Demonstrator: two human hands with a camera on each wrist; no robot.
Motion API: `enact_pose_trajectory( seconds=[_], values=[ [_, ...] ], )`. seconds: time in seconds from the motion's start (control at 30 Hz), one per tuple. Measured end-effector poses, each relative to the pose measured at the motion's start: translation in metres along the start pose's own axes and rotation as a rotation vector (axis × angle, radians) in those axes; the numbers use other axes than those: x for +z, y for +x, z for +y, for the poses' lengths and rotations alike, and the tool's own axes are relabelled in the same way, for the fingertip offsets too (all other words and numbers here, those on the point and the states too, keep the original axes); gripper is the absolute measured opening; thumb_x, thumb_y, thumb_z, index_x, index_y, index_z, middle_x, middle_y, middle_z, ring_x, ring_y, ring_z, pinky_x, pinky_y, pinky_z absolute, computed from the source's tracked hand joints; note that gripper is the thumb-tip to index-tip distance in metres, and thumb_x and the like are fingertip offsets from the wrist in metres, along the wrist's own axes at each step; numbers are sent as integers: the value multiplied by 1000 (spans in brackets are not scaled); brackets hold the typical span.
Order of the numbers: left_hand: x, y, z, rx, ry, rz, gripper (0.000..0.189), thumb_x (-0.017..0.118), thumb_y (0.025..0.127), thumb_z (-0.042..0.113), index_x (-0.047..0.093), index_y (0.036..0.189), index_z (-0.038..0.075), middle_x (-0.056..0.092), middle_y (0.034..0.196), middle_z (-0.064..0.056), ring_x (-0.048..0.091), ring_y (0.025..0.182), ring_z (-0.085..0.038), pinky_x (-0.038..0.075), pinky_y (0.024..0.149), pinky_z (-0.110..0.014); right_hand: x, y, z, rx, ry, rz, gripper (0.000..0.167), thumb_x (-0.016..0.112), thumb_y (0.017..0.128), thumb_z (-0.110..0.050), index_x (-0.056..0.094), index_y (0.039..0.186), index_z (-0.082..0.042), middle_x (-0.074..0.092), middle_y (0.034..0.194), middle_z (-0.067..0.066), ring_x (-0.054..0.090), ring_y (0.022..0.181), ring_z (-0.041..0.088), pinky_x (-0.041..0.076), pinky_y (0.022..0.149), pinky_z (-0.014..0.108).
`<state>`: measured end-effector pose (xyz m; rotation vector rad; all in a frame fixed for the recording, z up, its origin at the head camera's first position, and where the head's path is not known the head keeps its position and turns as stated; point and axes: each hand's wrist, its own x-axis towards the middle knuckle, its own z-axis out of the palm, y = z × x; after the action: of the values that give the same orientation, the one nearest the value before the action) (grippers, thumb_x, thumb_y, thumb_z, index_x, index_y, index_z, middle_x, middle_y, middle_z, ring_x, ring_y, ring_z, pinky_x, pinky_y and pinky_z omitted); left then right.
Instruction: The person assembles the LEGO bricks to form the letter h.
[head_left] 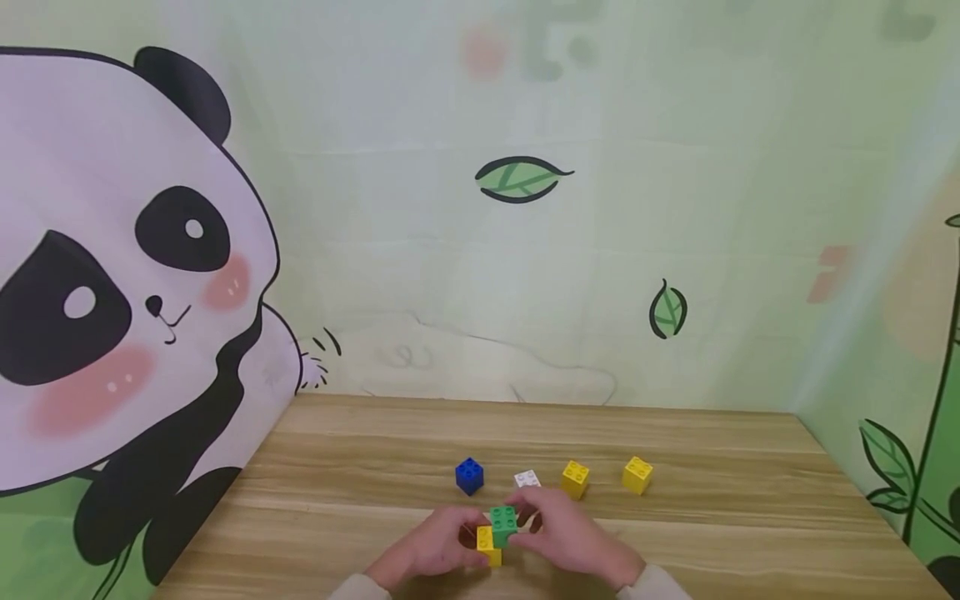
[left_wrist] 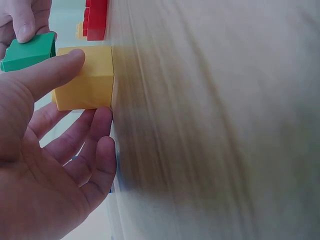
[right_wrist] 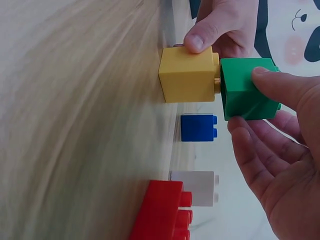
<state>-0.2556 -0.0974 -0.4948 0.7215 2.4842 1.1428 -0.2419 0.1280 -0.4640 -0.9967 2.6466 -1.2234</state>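
My left hand (head_left: pixel 438 540) pinches a yellow toy brick (right_wrist: pixel 186 75) between thumb and fingers, low at the wooden tabletop. In my right hand (head_left: pixel 564 533) a green toy brick (right_wrist: pixel 248 89) is gripped the same way. The green brick is just above the yellow one, shifted partly to the right in the head view. Yellow studs still show between the two in the right wrist view; whether they touch, I cannot tell. Beyond the hands sit a blue brick (head_left: pixel 469 476) and a white brick (head_left: pixel 527 479), the latter partly covered by my right hand.
Two more yellow bricks, one nearer (head_left: pixel 575 479) and one farther right (head_left: pixel 637 475), stand on the table (head_left: pixel 360 450). A longer red brick (right_wrist: pixel 159 210) shows in both wrist views but not in the head view. A panda-printed backdrop (head_left: pixel 390 208) rises behind the table.
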Motion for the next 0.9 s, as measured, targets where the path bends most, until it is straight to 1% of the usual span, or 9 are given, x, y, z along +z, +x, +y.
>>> enact_pose_trajectory(
  seconds=[0.1, 0.2, 0.33, 0.47, 0.73, 0.9],
  values=[
    [1, -1, -2, 13, -8, 6, 24, 78, 78, 15, 65, 99, 13, 61, 90, 8, 57, 81, -7, 49, 74, -25, 5, 2, 2, -13, -2, 11, 31, 74, 83, -20, 62, 110, -10, 61, 93, -9, 59, 83, 11, 51, 70, 23],
    [2, -2, -3, 52, -21, 15, 22, 78, 78, 14, 65, 95, 13, 62, 88, 8, 58, 81, -6, 49, 73, -23, 9, 4, 3, -23, -8, 15, 28, 75, 82, -20, 63, 107, -14, 60, 91, -11, 59, 82, 9, 51, 69, 22],
    [3, -2, -3, 93, -34, 29, 21, 79, 77, 14, 64, 92, 13, 62, 87, 9, 58, 80, -5, 49, 73, -22, 10, 5, 3, -33, -1, 20, 26, 75, 82, -18, 63, 104, -15, 60, 89, -12, 59, 80, 8, 51, 68, 22],
    [3, -2, -3, 91, -35, 38, 21, 79, 76, 14, 64, 91, 13, 62, 86, 9, 58, 80, -4, 49, 73, -22, 10, 6, 2, -30, -1, 20, 24, 75, 82, -18, 63, 102, -15, 60, 88, -12, 59, 80, 9, 52, 68, 23],
    [3, -1, -3, 67, -35, 27, 20, 78, 77, 13, 64, 91, 13, 62, 87, 9, 58, 80, -5, 49, 73, -22, 10, 5, 0, -38, 11, 34, 23, 75, 82, -18, 64, 102, -14, 61, 88, -11, 60, 80, 11, 52, 67, 23],
    [3, -2, -3, 78, -44, 31, 22, 78, 76, 12, 66, 93, 14, 62, 86, 10, 58, 80, -4, 49, 73, -22, 11, 6, -1, -50, 23, 41, 24, 76, 81, -15, 64, 101, -15, 61, 88, -11, 60, 80, 11, 52, 67, 23]
  ],
)
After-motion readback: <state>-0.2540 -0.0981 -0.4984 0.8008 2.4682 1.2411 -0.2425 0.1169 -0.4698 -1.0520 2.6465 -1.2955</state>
